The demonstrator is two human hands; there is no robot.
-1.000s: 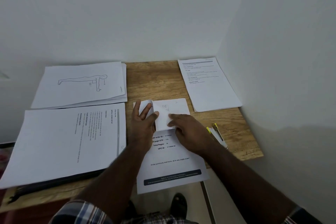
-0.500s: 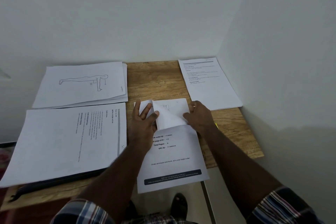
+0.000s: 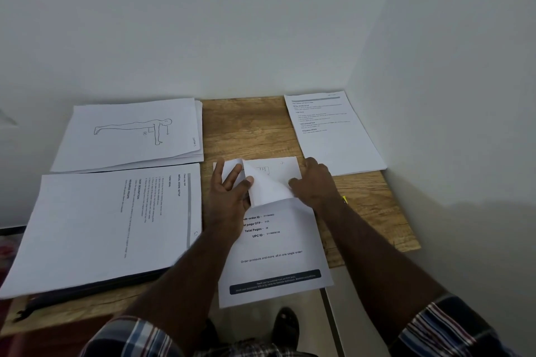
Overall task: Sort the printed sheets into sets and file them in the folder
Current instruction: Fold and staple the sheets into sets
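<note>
Wooden desk (image 3: pixel 246 127) set in a wall corner. Near left, the largest text stack (image 3: pixel 95 226) lies on a dark folder (image 3: pixel 95 288); behind it a stack topped by a plank-pose drawing (image 3: pixel 130 133); far right, another text set (image 3: pixel 333 136). Centre, the order cover sheet (image 3: pixel 275 255) overhangs the front edge.

Left hand (image 3: pixel 229 194): fingers spread flat on the sheet, thumb against its folded-over top flap (image 3: pixel 266 185). Right hand (image 3: pixel 314 182): fingers curled at the flap's right edge; whether it pinches the paper, cannot tell.

Judgement: hold the left hand steady as an anchor, draw the flap flat without creasing, read the heading, then assign it to a set.
</note>
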